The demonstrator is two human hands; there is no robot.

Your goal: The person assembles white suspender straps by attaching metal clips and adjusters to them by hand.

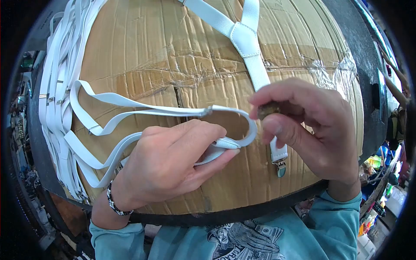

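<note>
My left hand point(175, 158) is closed on a white elastic suspender strap point(249, 130), pinching it between thumb and forefinger. The strap curves up in a loop beyond my fingertips, and a metal slider point(209, 111) sits on it. My right hand point(318, 130) pinches a small dark brown lump point(268, 109) just to the right of the loop; its kind cannot be made out. Under my right hand lies another pair of white suspenders with a stitched Y-shaped patch point(245, 40). A metal clip point(281, 170) ends its lower strap, and my hand hides part of that strap.
A heap of white suspender straps point(60, 108) with metal fittings runs along the left side. Flattened cardboard point(225, 182), creased and patched with clear tape, covers the dark-edged table point(370, 86). Assorted colourful items point(381, 156) lie beyond the right edge.
</note>
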